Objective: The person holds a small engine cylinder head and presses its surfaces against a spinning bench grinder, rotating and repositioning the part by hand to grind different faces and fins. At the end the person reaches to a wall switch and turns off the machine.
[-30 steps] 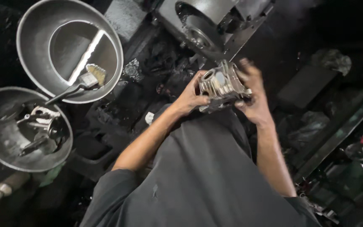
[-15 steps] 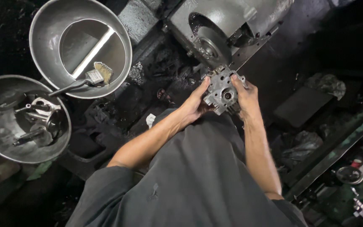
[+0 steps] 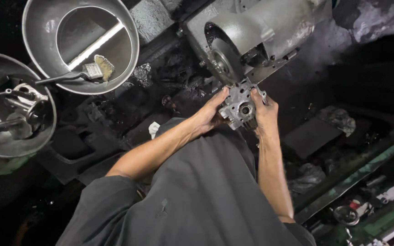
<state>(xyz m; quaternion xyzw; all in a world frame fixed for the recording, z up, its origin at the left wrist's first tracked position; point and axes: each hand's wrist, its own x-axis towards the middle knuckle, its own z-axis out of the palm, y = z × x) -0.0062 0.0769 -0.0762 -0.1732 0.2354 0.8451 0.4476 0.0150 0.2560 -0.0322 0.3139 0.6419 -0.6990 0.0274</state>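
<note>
Grimy, oily floor below: left hand (image 3: 211,116) and right hand (image 3: 265,107) clasp a cast housing (image 3: 241,105) by opposite edges; looks heavy, rigid, slippery.

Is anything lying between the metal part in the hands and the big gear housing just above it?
Nothing visible: the small metal casting, held by left hand and right hand, sits right beside the grey housing.
</note>
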